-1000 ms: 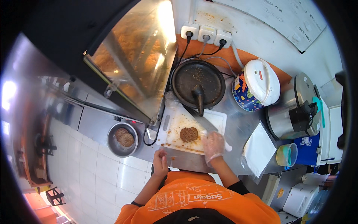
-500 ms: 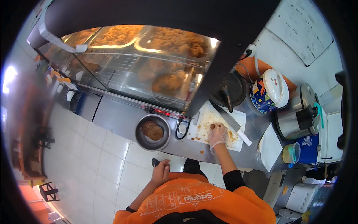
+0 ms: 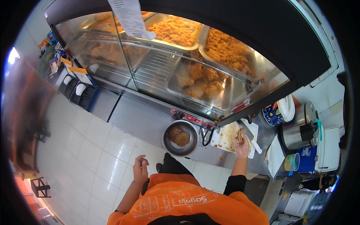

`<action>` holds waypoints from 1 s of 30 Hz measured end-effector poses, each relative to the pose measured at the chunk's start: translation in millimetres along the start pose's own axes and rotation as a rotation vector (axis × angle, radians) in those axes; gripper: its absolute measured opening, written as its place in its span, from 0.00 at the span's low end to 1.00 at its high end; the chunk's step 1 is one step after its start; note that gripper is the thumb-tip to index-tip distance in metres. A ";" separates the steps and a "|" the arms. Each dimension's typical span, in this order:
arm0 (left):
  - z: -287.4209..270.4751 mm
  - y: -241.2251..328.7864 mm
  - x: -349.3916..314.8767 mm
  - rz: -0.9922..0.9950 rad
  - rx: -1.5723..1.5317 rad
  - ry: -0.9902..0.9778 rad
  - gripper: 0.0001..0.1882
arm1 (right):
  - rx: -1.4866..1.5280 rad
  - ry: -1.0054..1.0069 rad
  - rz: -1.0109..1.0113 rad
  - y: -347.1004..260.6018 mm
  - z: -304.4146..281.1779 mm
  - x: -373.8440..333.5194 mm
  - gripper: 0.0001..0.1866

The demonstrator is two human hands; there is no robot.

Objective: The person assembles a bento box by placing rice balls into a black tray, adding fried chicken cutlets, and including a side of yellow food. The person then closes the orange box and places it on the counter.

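My right hand (image 3: pixel 242 147), in a clear plastic glove, is closed on brown pieces of cooked food (image 3: pixel 240 134) above the white cutting board (image 3: pixel 224 140). Brown crumbs and smears mark the board. A large knife with a white handle (image 3: pixel 256 147) lies along the board's right side, beside that hand. To the left, a round metal bowl (image 3: pixel 194 149) holds brown, patty-like food (image 3: pixel 182 139). My bare left hand (image 3: pixel 140 168) hangs over the floor in front of my body, holding nothing, its fingers loosely bent and apart.
A glass-fronted warming cabinet (image 3: pixel 150 67) with trays of fried food stands over the steel counter (image 3: pixel 138 114). A black cable (image 3: pixel 206 137) loops between bowl and board. Right of the board are a white sheet (image 3: pixel 275 157), a patterned pot (image 3: pixel 275 112), a steel cooker (image 3: pixel 296 131) and a clear tub (image 3: pixel 291 162).
The view has turned, so the cabinet fills more of it. My right hand has gathered and lifted brown food pieces from the board. My left hand has shifted outward, left of my body.
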State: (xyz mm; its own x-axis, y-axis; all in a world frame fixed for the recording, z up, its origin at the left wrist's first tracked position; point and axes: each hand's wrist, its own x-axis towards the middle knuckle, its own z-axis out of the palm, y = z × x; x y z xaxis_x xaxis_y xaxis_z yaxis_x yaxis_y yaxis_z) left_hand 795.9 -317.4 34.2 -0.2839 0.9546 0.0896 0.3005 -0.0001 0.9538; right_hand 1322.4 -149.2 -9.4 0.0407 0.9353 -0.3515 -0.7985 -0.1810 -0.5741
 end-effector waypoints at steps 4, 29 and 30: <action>-26.0 -10.4 38.5 -0.048 -0.018 0.073 0.13 | 0.031 -0.144 -0.227 20.1 39.4 -27.5 0.24; -338.8 -141.0 192.3 -0.147 0.256 0.169 0.20 | -0.914 -0.921 0.339 606.7 604.5 155.8 0.21; -347.2 -147.5 183.0 -0.194 0.251 0.164 0.20 | -1.226 -0.980 -0.011 617.7 608.3 158.7 0.22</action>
State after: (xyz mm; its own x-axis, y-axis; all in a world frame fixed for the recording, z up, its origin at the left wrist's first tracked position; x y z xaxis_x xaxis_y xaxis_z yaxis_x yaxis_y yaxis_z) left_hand 383.4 -246.1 9.6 -0.4942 0.8691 -0.0218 0.4356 0.2692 0.8589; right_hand 470.3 72.3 30.0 -0.7366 0.6759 -0.0249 0.1752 0.1551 -0.9722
